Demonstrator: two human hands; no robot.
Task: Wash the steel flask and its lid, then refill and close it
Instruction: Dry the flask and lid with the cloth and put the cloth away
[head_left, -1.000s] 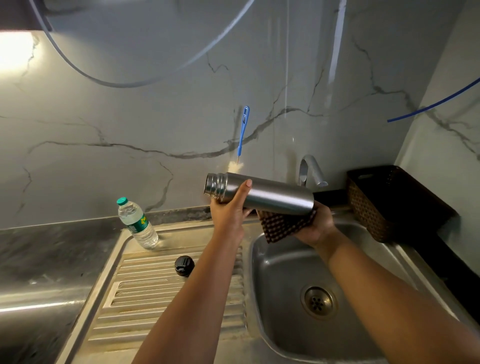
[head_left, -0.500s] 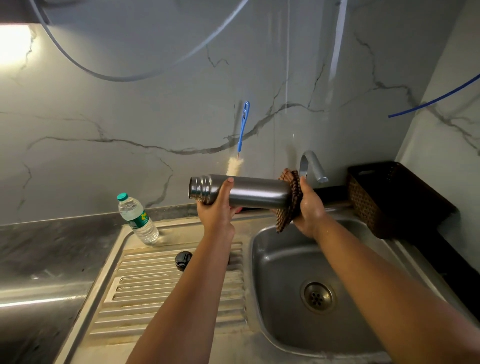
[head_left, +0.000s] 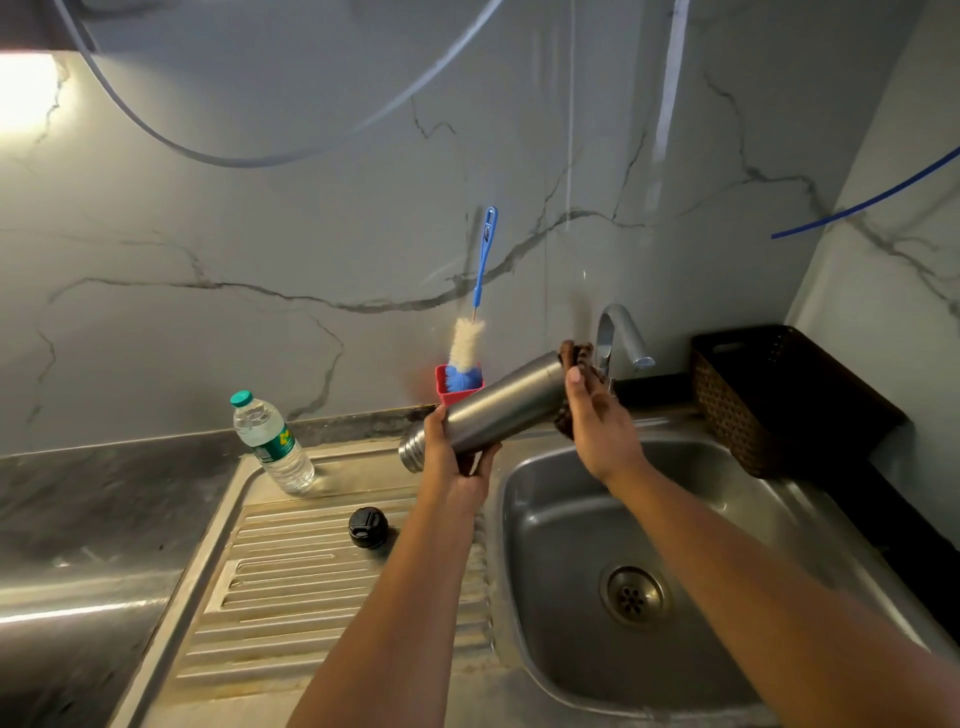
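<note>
Head view: flask (head_left: 501, 402) base tilted higher.

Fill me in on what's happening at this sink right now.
A person is scrubbing a steel flask above the sink. The left hand grips the flask near its open mouth, tilted with the base raised, while the right hand holds a brown scrub pad against the base. The black lid sits apart on the drainboard, beside a plastic water bottle. No water shows at the tap.
</note>
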